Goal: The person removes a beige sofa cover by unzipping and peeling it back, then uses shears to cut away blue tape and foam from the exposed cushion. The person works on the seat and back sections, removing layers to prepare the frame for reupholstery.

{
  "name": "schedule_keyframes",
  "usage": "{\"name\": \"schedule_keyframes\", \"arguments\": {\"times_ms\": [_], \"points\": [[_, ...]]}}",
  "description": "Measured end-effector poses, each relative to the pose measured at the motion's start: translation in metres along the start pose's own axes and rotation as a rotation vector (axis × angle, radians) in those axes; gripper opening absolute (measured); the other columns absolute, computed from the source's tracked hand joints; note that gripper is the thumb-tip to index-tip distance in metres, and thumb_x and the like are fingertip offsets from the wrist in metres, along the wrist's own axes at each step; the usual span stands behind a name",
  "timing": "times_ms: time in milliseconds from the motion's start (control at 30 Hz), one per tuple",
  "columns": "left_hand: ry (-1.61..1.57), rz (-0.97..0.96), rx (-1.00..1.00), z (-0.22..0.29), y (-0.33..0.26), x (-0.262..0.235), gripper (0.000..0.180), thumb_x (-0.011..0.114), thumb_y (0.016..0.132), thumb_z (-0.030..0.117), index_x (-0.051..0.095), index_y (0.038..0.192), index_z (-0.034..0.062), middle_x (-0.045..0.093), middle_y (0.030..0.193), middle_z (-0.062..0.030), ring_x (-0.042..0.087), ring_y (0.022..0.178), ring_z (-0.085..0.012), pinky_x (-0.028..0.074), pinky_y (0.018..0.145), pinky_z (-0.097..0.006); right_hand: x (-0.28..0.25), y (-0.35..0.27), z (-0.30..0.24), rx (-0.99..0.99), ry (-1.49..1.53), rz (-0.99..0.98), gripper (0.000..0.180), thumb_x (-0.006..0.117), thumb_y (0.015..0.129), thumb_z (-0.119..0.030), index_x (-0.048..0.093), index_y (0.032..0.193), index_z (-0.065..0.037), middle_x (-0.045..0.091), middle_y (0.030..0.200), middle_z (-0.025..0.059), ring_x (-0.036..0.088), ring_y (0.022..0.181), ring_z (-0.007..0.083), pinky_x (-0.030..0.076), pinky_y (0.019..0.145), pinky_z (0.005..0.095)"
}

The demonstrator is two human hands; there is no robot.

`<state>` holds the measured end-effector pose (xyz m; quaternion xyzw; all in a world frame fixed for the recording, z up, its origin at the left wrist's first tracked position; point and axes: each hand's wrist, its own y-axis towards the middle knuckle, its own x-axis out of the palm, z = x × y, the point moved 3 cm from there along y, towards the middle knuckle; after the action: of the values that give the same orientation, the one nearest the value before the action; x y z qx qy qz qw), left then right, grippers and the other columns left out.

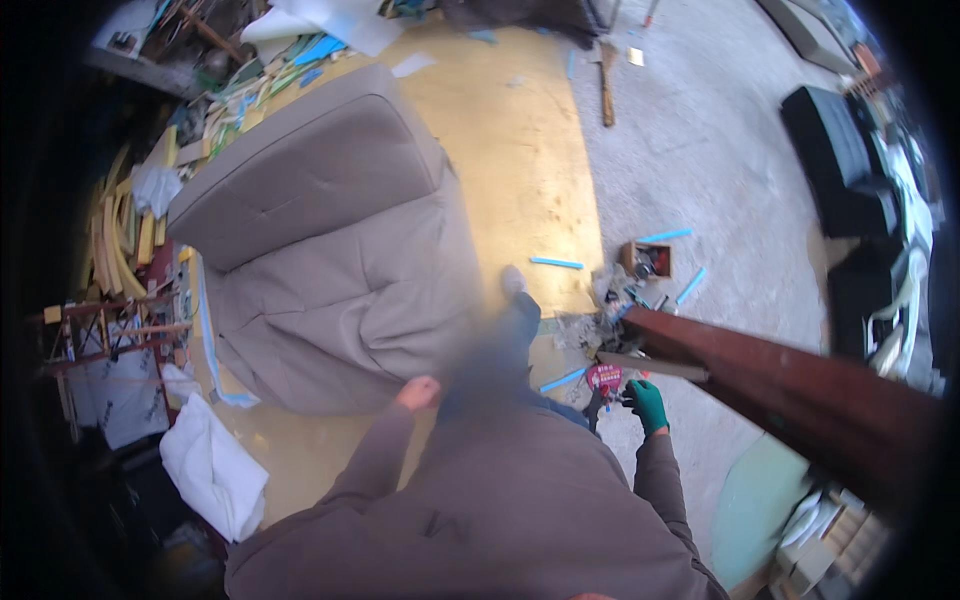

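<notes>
View from above, looking down a person's brown-sleeved body to a workshop floor. The left hand (417,392) is bare and hangs loosely curled at the lower edge of a grey sofa (325,250); whether it touches the fabric cannot be told, and it holds nothing that shows. The right hand (648,403) wears a green glove and is closed around a dark handle of a red tool (604,380), held out in front of the body, just under the near end of a long reddish-brown beam (800,385) that slants away to the lower right. The two hands are well apart, one on each side of the body.

The sofa lies on a yellow board (520,160) that covers the floor. One shoe (512,280) shows just past the sofa's right side. Near the tool, short blue strips (556,263) and scraps lie scattered, with a small open box (646,259) just beyond them. A white cloth (212,472) sits at the lower left. Yellow foam offcuts (120,235) pile up at the left edge. Black cushions (835,155) rest on the grey floor at the upper right.
</notes>
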<state>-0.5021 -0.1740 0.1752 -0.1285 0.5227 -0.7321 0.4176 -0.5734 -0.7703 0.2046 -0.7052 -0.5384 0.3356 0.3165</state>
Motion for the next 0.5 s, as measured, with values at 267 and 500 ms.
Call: {"name": "schedule_keyframes", "arguments": {"times_ms": [267,500], "points": [[-0.341,0.346,0.258,0.221,0.037,-0.208,0.029,0.059,0.105,0.030,0.070,0.114,0.0037,0.073,0.089,-0.0046,0.069,0.081,-0.0138,0.056,0.077,-0.033,-0.015,0.145,-0.160,-0.645,-1.210,-0.073,0.027,0.059,0.100,-0.040,0.069,0.101,-0.015,0.072,0.086,0.0054,0.069,0.064,0.0223,0.048,0.053,0.0397],[-0.188,0.649,0.185,0.300,0.065,-0.288,0.043,0.061,0.104,0.031,0.064,0.136,0.0029,0.074,0.126,-0.0163,0.071,0.115,-0.0287,0.054,0.100,-0.038,-0.015,0.240,-0.280,0.074,-0.278,-0.083,0.022,0.067,0.094,-0.035,0.068,0.094,-0.013,0.071,0.082,0.0088,0.070,0.069,0.0255,0.051,0.058,0.0406]]}}
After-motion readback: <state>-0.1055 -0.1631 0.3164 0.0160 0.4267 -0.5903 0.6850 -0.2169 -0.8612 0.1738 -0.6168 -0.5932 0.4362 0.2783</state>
